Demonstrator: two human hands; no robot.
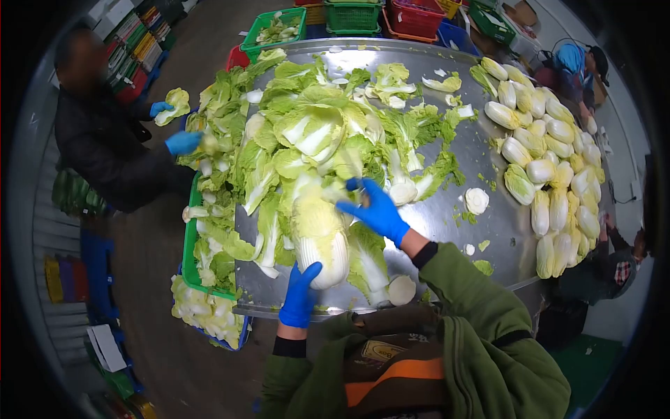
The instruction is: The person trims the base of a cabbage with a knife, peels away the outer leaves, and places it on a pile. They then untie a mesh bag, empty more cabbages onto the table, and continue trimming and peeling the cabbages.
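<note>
My left hand (300, 297), in a blue glove, grips the base end of a Chinese cabbage (322, 241) near the table's front edge. The cabbage lies lengthwise, its leafy end pointing away from me. My right hand (379, 214), also gloved in blue, is closed around the handle of a knife (354, 184) just right of the cabbage. The knife's blade is smeared by motion over the leaves. Around both hands lie loose outer leaves (310, 129), and a cut stem end (401, 290) sits near the front edge.
Trimmed Chinese cabbages (551, 171) are heaped on the right of the metal table (488, 241). A green crate (190, 253) of leaves stands at the left edge, beside a person (105, 133) in blue gloves handling leaves. More crates (352, 15) stand behind; other people are at right.
</note>
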